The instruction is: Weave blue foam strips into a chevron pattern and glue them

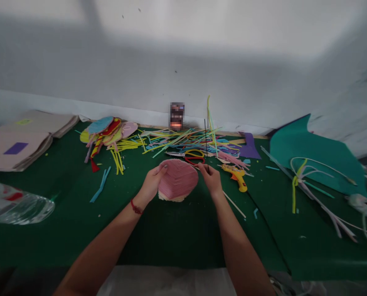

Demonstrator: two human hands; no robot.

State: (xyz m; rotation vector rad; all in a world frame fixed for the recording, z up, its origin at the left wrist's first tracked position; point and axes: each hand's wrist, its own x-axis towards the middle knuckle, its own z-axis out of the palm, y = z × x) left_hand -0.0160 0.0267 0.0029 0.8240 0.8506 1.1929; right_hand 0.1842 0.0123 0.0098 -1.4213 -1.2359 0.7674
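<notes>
A rounded pink piece (178, 179) covered in layered strips, with a pale, uneven lower edge, is raised over the green table. My left hand (151, 185), with a red bracelet at the wrist, is closed on its left side, thumb on the front. At the opposite edge, my right hand (211, 179) is closed in a pinch. A thin dark stick (206, 137) rises from those fingers; its lower end is partly hidden. Just behind the piece lie scissors (195, 155) with red and yellow handles. To the right of my right hand rests a yellow glue gun (238, 176).
Many coloured strips (177, 139) are heaped along the wall. Decorated rounds (109, 129) and pink stacks (19, 148) are at left, above a plastic bottle (19, 203). Teal sheet (315, 152) and white cords stand right. The glue gun's black cable (268, 228) crosses to the front edge.
</notes>
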